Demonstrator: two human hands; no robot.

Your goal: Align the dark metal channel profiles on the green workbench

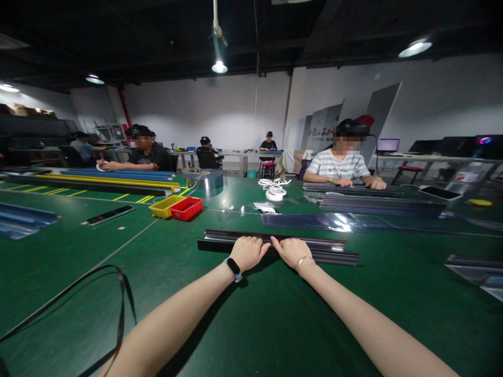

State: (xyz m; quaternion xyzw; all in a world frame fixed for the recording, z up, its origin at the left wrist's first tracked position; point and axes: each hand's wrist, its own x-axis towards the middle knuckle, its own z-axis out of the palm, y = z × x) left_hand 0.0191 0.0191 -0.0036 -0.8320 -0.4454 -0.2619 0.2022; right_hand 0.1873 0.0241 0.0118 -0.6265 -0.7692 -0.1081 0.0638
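Note:
A long black channel-shaped strip (334, 255) lies crosswise on the green table (251, 335) in front of me. My left hand (247, 253), a watch on its wrist, is wrapped over the strip near its middle. Just to the right, my right hand (291, 252), with a bracelet at the wrist, grips the same strip. Both thumbs point inward along the channel, their tips close together. The fingers are curled over the far edge, so their tips are hidden. Beyond the strip lies a clear plastic sheet (306, 222).
A red bin (187, 209) and a yellow bin (165, 207) stand left of centre, near a phone (110, 215). White tape rolls (275, 194) lie farther back. Several strips rest at both sides. A co-worker (338, 162) sits across at right, another person (145, 156) at left. A black strap (124, 293) hangs at lower left.

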